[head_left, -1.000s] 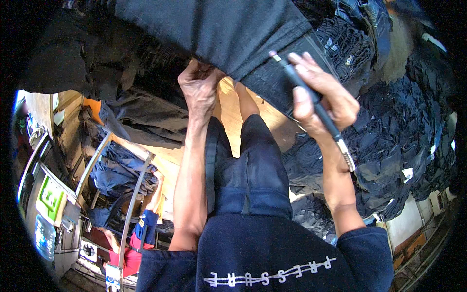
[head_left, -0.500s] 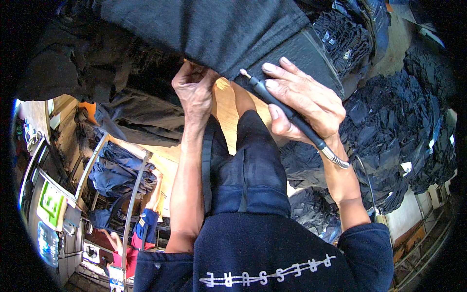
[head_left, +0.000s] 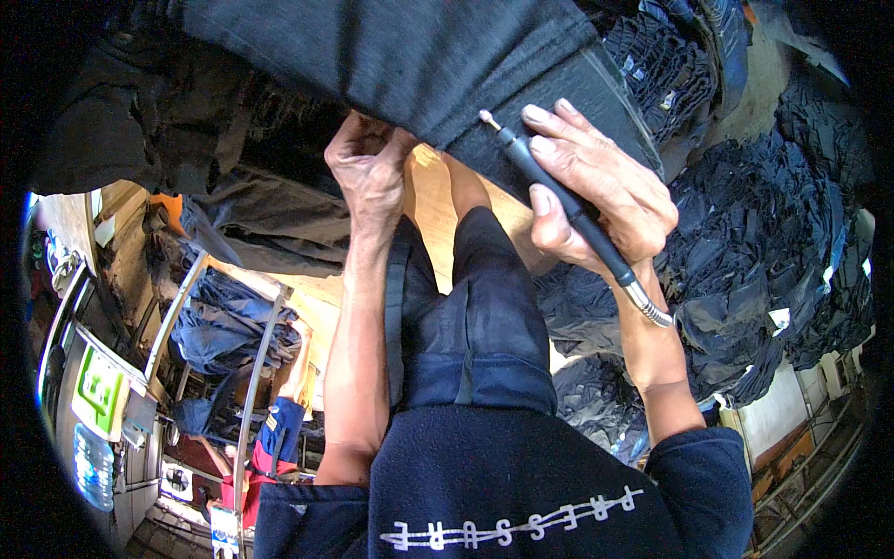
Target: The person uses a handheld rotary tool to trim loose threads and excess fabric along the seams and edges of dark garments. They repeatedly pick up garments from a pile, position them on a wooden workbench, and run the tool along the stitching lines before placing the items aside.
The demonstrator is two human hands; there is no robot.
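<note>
A dark denim garment (head_left: 391,61) is spread across the top of the head view, its lower edge slanting down to the right. My left hand (head_left: 371,177) is closed on that edge, fingertips hidden beneath the cloth. In my right hand (head_left: 615,191) lies a black pen-shaped rotary grinder (head_left: 582,222), pinched between thumb and fingers. Its small pinkish grinding tip (head_left: 487,117) points up and left, over the denim near the edge; I cannot tell whether it touches. A metal spring sleeve (head_left: 649,306) covers the tool's rear end at my wrist.
Heaped dark garments (head_left: 736,252) fill the right side, with a folded stack (head_left: 656,65) at the upper right. Dark cloth (head_left: 270,219) hangs on the left. Beyond a metal rail (head_left: 256,387), another person in red (head_left: 247,494) is at lower left, near a water bottle (head_left: 93,466).
My right hand has shifted slightly right and up with the grinder, its tip now farther in from the denim's edge. My left hand stays nearly in place.
</note>
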